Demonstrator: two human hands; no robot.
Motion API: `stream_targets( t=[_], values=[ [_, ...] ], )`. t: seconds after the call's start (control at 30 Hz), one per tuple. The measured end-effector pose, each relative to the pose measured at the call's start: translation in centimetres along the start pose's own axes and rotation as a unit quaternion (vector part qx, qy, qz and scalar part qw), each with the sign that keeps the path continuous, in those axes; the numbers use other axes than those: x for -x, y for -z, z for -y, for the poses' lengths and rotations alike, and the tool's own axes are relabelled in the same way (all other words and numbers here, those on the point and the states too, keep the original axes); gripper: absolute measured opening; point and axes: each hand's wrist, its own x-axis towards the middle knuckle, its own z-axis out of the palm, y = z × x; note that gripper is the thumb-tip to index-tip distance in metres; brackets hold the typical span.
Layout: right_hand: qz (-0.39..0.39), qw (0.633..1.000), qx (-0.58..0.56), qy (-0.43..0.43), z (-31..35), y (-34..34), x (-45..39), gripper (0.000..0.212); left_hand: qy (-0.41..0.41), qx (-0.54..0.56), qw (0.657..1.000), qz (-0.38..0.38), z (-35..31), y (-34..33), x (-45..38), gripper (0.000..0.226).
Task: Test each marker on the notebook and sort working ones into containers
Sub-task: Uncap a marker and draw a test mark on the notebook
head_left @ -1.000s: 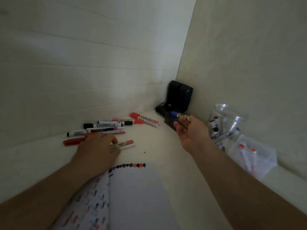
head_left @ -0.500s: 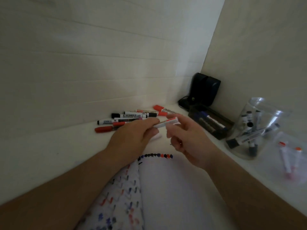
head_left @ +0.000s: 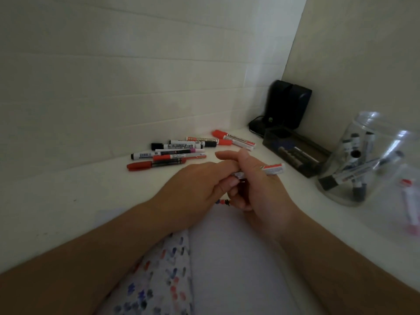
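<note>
Tabletop (head_left: 79, 201): white, under and around both my hands, running out to the walls ahead and to my right.

Notebook (head_left: 227, 258): open, lying beneath my forearms and reaching up to just below my hands; its left page is covered in red, blue and black test dabs, its right page is blank apart from a short row of dabs at the top edge, right under my fingers.

Black speaker (head_left: 287, 105): upright in the corner, well ahead of my right hand.

Clear jar (head_left: 368, 160): to the right of my right hand, holding several black-capped markers that lean at angles.

Dark tray (head_left: 295, 151): ahead and right of my right hand, between the speaker and the jar, with markers lying in it.

Clear box (head_left: 409, 201): far right, just beside the jar, with red-tipped markers inside; blurred.

Loose markers (head_left: 172, 153): a cluster of red and black ones lying flat ahead of my left hand, apart from both hands.

Right hand (head_left: 261, 189): fingers curled round the barrel of a red-and-white marker (head_left: 273, 168), whose far end sticks out to the right.

Left hand (head_left: 195, 187): fingertips pinching the near end of that same marker, touching my right hand above the notebook's top edge.
</note>
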Motion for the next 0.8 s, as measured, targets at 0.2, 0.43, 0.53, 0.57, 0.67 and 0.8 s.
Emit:
stream_targets(
  t=[0.2, 0.43, 0.53, 0.57, 0.67, 0.8],
  values=[
    [0.002, 1.000, 0.019, 0.004, 0.1, 0.2, -0.2, 0.036, 0.024, 0.052, 0.998, -0.005, -0.3, 0.4, -0.1, 0.028],
    [-0.033, 0.997, 0.024, -0.067, 3.3, 4.5, -0.8, 0.014, 0.153, -0.040, 0.984, 0.078, 0.1, 1.0, 0.7, 0.051],
    [-0.011, 0.984, 0.148, -0.095, 3.4, 5.4, -0.6, 0.021, 0.151, -0.059, 0.975, 0.154, 0.5, 0.8, 0.7, 0.048],
    [-0.010, 0.979, 0.181, -0.098, 3.2, 5.3, -0.5, 0.018, 0.150, -0.060, 0.973, 0.163, 0.5, 0.7, 0.7, 0.048],
    [-0.025, 0.970, 0.226, -0.088, 1.9, 5.2, 0.1, 0.019, 0.145, -0.071, 0.971, 0.174, 0.6, 0.6, 0.5, 0.049],
    [-0.063, 0.951, 0.299, -0.050, 0.4, 5.2, 0.3, 0.025, 0.143, -0.063, 0.971, 0.180, 0.6, 0.6, 0.4, 0.047]
  ],
)
